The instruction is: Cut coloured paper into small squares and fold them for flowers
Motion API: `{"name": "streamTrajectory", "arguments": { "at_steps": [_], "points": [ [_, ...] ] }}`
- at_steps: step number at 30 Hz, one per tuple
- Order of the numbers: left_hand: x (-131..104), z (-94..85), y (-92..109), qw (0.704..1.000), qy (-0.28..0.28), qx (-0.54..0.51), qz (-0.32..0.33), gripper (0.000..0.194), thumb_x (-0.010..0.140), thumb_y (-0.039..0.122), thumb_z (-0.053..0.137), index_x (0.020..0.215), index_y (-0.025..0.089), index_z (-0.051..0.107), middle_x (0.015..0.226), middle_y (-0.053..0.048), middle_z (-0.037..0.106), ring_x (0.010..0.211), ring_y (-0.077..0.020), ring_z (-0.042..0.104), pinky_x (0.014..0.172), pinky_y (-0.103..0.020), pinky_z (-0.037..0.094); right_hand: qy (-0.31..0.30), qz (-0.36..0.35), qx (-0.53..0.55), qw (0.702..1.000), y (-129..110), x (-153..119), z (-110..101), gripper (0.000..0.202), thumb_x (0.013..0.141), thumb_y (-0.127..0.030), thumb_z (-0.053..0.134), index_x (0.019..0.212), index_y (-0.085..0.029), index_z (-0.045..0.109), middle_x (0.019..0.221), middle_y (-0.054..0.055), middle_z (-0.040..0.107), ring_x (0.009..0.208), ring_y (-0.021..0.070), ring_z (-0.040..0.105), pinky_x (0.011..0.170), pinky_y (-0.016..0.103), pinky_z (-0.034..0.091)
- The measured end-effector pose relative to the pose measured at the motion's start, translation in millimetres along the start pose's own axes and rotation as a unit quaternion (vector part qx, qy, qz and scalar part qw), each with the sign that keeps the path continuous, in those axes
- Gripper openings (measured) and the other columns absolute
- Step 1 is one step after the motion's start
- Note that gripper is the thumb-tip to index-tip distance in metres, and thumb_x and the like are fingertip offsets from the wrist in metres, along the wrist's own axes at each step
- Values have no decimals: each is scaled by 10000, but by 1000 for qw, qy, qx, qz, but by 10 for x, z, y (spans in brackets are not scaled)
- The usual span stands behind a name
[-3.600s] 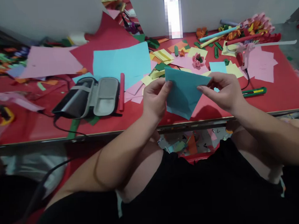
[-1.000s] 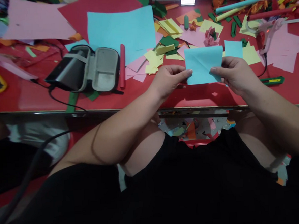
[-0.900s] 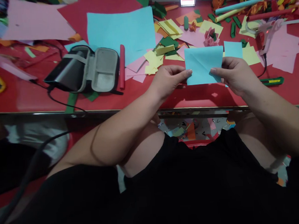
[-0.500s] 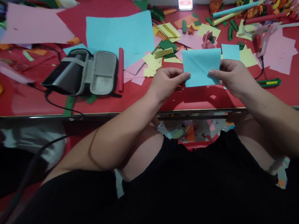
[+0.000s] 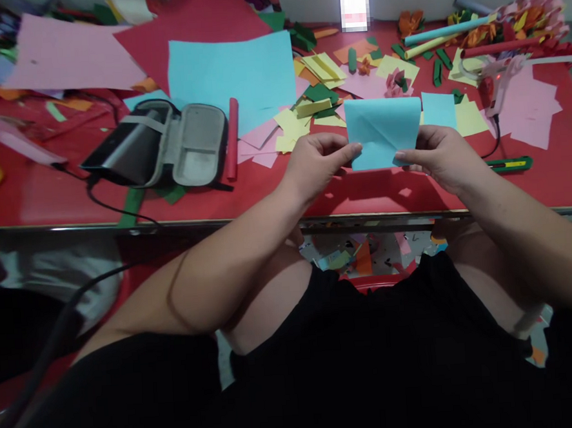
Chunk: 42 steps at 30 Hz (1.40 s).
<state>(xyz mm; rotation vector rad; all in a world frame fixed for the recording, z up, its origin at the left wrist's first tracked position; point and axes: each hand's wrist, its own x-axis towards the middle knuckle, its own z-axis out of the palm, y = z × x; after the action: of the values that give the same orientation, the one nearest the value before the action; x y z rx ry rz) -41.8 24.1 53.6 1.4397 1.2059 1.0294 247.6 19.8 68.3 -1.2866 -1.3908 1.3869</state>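
Note:
Above the front part of the red table, a light-blue sheet of paper [image 5: 382, 130] is held between both hands, with a diagonal crease across it. My left hand [image 5: 320, 160] pinches its lower left side, thumb on the near face and fingers behind. On the lower right side, my right hand [image 5: 435, 153] grips it the same way. Just behind the right hand lies a smaller blue paper square [image 5: 438, 109]. A pink paper flower [image 5: 397, 82] rests beyond the held sheet. To the right of my right hand is a green utility knife [image 5: 510, 165].
An open grey-lined case [image 5: 199, 145] with a dark device stands left, beside a red paper roll [image 5: 232, 140]. Pink glue guns lie at the right [image 5: 501, 88] and far left. Large coloured sheets, yellow and green scraps, and paper flowers cover the back of the red table [image 5: 266, 199].
The whole view has shifted slightly, so the table sits a little lower in it. Both hands keep their hold on the blue paper, which bends a little more at its lower right.

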Motion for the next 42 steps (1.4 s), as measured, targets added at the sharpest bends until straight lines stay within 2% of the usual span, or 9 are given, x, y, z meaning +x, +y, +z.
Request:
{"name": "streamTrajectory", "arguments": {
  "at_steps": [9, 14, 18, 22, 26, 32, 35, 38, 42],
  "points": [
    [28, -97, -168, 983, -134, 113, -50, 323, 976, 452, 1001, 826, 230, 819, 746, -49, 788, 716, -189, 743, 685, -338, 551, -10, 35, -87, 996, 210, -67, -28, 411, 749, -466, 1159, 934, -264, 852, 856, 47, 811, 866, 281, 791, 821, 510, 724],
    [10, -61, -221, 968, -152, 194, -44, 343, 947, 425, 995, 763, 226, 783, 702, -23, 735, 713, -194, 687, 700, -354, 459, -44, 17, -193, 980, 363, -111, -80, 501, 859, -518, 1071, 1222, -242, 864, 967, 69, 829, 884, 303, 803, 812, 513, 730],
    [6, -41, -164, 958, -149, 242, -36, 316, 945, 412, 971, 757, 233, 791, 684, -19, 707, 742, -204, 654, 727, -375, 424, 22, -149, -364, 919, 305, -267, -107, 768, 977, -479, 972, 1660, -259, 701, 1415, 181, 806, 1217, 415, 823, 1023, 637, 731],
    [24, -39, -125, 952, -156, 262, -38, 282, 937, 410, 953, 772, 236, 804, 660, -16, 683, 777, -215, 652, 759, -384, 438, -55, -319, -474, 818, 304, -516, 55, 482, 1133, -347, 759, 1605, -250, 752, 1548, 201, 801, 1436, 461, 748, 1210, 702, 626],
    [41, -35, -146, 950, -161, 264, -39, 289, 930, 429, 947, 772, 231, 809, 655, -13, 680, 776, -213, 657, 781, -377, 470, -171, -298, -510, 789, 428, -633, 275, 534, 1131, -304, 750, 1657, -215, 749, 1568, 224, 812, 1388, 462, 737, 1127, 643, 624],
    [61, -79, -361, 955, -145, 260, 15, 337, 922, 509, 973, 780, 261, 795, 687, -35, 705, 848, -275, 743, 808, -384, 568, -189, -283, -524, 781, 418, -574, 323, 486, 1165, -333, 671, 1610, -183, 793, 1459, 236, 827, 1275, 458, 704, 1102, 645, 615],
    [36, -127, -381, 941, -115, 313, 55, 302, 924, 533, 995, 950, 276, 838, 878, -67, 815, 1087, -357, 811, 977, -429, 648, -187, -282, -533, 776, 393, -562, 341, 458, 1180, -341, 638, 1563, -169, 820, 1407, 234, 835, 1215, 442, 701, 1079, 630, 620],
    [-28, -85, -274, 911, -91, 381, 129, 420, 1033, 524, 911, 1350, 256, 853, 1379, -163, 875, 1490, -464, 735, 1278, -563, 596, -189, -287, -547, 763, 399, -560, 373, 438, 1191, -342, 600, 1515, -157, 829, 1374, 232, 839, 1211, 428, 697, 1062, 587, 611],
    [-65, 141, -235, 837, -206, 446, 243, 687, 1223, 430, 528, 1855, 166, 569, 1994, -213, 501, 1899, -459, 386, 1567, -675, 247, -193, -288, -558, 754, 407, -563, 388, 408, 1173, -350, 623, 1459, -154, 838, 1350, 236, 834, 1196, 418, 690, 1027, 559, 600]
  ]
}}
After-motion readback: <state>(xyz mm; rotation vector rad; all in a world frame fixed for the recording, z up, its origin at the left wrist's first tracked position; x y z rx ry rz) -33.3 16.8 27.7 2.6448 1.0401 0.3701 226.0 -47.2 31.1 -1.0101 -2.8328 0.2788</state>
